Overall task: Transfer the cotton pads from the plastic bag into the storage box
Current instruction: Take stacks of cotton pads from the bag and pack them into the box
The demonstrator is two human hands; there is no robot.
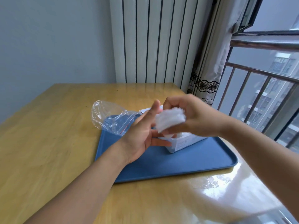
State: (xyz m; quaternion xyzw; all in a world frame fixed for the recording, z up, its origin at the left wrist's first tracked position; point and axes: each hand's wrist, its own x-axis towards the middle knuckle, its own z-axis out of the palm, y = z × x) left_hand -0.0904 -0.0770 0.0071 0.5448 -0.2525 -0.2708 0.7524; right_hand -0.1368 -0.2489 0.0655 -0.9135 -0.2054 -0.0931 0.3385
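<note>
- right hand (192, 117) grips a stack of white pads (169, 121), fingers curled round it, held in the air just above the box (181, 143)
- left hand (142, 135) is spread, fingers straight, palm turned toward the pads; its fingertips look to be touching the near side of the stack, motion blur makes contact hard to tell
- box is white, top open, sits on the tray (186, 162) toward its far right; mostly hidden behind both hands, inside not readable
- bag (111, 118) is clear plastic with a red zip line, crumpled, lies on the far left corner of the tray, part of it over the tray edge onto the counter (48, 143); cannot tell if any pads remain in it
- tray is blue, flat with a low rim, lies on the wooden counter
- radiator (153, 39) stands against the wall behind the counter
- curtain (208, 68) hangs at right beside a window (267, 75) with bars
</note>
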